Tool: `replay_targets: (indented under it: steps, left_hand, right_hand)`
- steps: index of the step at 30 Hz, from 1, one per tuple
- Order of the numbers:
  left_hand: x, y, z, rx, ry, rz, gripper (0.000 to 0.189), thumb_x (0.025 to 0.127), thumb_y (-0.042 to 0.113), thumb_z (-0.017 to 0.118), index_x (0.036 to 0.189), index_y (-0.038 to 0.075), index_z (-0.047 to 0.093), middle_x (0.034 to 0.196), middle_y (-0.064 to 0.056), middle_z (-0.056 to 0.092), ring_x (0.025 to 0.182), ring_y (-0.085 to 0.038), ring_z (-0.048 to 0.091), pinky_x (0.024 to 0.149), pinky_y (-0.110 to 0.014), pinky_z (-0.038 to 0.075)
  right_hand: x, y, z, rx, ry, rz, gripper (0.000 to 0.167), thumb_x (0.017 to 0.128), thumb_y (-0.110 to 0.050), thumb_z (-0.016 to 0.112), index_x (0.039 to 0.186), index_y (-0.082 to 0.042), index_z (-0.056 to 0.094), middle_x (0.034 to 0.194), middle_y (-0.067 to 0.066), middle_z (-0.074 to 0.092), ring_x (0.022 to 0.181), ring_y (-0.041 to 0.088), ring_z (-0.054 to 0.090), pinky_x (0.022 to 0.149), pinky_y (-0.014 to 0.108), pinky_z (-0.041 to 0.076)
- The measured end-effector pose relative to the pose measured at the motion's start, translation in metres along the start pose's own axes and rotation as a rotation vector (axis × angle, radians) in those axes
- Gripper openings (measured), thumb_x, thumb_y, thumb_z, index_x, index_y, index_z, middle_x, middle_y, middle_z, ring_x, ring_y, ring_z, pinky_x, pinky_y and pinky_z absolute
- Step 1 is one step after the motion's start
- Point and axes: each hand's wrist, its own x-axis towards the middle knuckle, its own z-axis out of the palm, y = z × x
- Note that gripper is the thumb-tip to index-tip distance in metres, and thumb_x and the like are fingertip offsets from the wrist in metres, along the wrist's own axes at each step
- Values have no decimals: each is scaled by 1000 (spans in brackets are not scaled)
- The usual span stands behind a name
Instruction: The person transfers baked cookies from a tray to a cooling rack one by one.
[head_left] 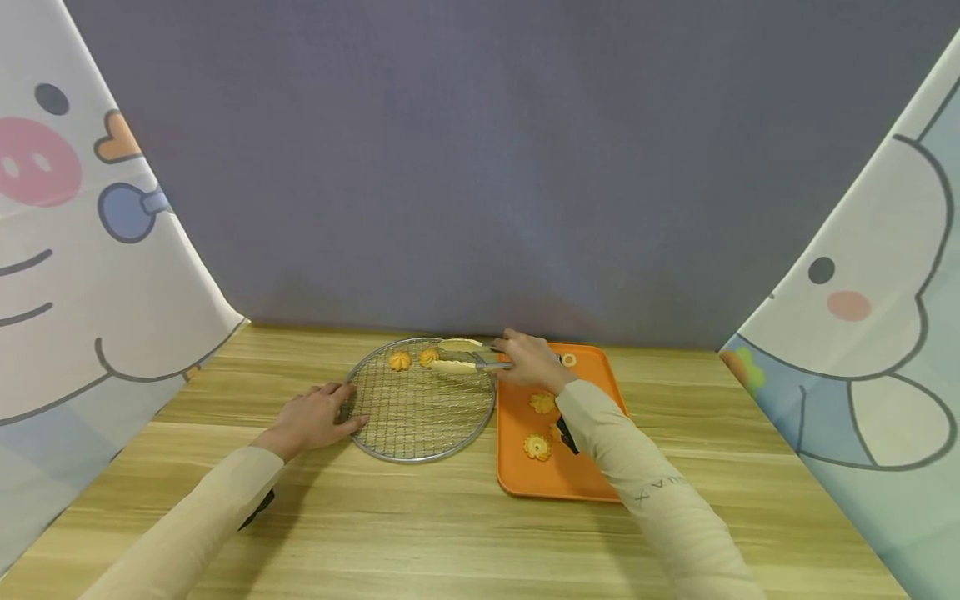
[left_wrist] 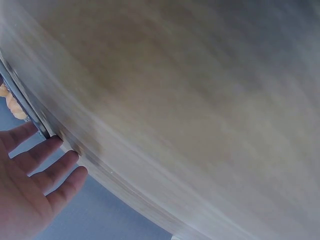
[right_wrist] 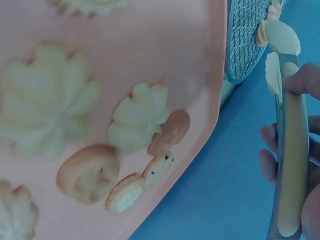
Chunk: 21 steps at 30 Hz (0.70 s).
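Observation:
My right hand (head_left: 531, 360) grips a pair of tongs (head_left: 457, 367) with pale tips, thumb on one arm and fingers on the other in the right wrist view. The tips stand spread over the round wire rack (head_left: 420, 417), right at a swirled cookie (head_left: 429, 357). Another cookie (head_left: 400, 360) lies on the rack to its left. My left hand (head_left: 313, 419) rests at the rack's left rim, its fingers extended and spread; in the left wrist view the fingertips (left_wrist: 75, 155) meet the edge.
An orange tray (head_left: 517, 479) stands right of the rack, carrying several cookies, among them a flower-shaped one (right_wrist: 137, 120) and a round brown one (right_wrist: 89, 174). Beneath is a wood-grain table (head_left: 390, 533). A grey partition (head_left: 480, 183) rises behind, with cartoon-printed panels at both sides.

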Motion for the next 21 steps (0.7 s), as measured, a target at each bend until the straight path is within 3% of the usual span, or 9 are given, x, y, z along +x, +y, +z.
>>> replay_targets:
  steps: [4, 7, 9, 13, 15, 17, 21]
  left_hand:
    - [-1, -1, 0, -6, 15, 9, 61, 84, 50, 57, 125, 5, 51, 121, -23, 55, 106, -45, 53, 81, -60, 45]
    - [-1, -1, 1, -2, 18, 16, 61, 83, 49, 58, 125, 5, 51, 121, -24, 55, 105, -45, 54, 81, -59, 45]
    - [0, -1, 1, -1, 17, 14, 62, 83, 49, 58, 126, 5, 51, 121, -24, 55, 105, -45, 54, 81, -59, 45]
    - [0, -1, 1, -1, 14, 7, 61, 83, 50, 57, 126, 6, 51, 121, -23, 55, 106, -44, 53, 81, -60, 45]
    - [0, -2, 1, -2, 13, 6, 61, 83, 50, 57, 126, 6, 51, 121, -23, 55, 106, -44, 53, 81, -60, 44]
    - [0, -2, 1, -5, 12, 6, 61, 84, 50, 57, 125, 7, 51, 121, -23, 55, 106, -44, 53, 81, -61, 44]
    - [-1, -1, 0, -10, 14, 7, 60, 84, 50, 57, 126, 6, 51, 122, -23, 55, 106, -45, 53, 82, -61, 43]
  right_hand:
    - [-9, 3, -3, 25, 9, 0, 47, 82, -28, 66, 123, -8, 57, 92, 4, 52, 61, 11, 43, 48, 22, 32]
    - [-15, 7, -4, 55, 10, 4, 47, 81, -27, 66, 124, -8, 57, 91, 6, 52, 63, 16, 46, 49, 26, 36]
    - [-20, 9, -5, 60, 11, 10, 48, 81, -27, 67, 124, -8, 57, 103, 11, 56, 75, 21, 56, 58, 31, 47]
    - [-30, 17, -6, 76, 20, 5, 48, 80, -23, 66, 124, -8, 57, 116, 17, 55, 86, 26, 59, 67, 38, 51]
    - [-35, 21, -7, 79, 29, -4, 48, 80, -22, 66, 125, -7, 56, 115, 18, 55, 84, 24, 59, 64, 34, 50]
    - [-40, 25, -8, 90, 32, -3, 48, 80, -20, 66, 124, -6, 56, 102, 13, 56, 71, 20, 54, 54, 28, 42]
    - [-51, 35, -12, 88, 37, 15, 48, 78, -19, 68, 123, -6, 57, 88, 7, 52, 61, 13, 42, 49, 22, 29]
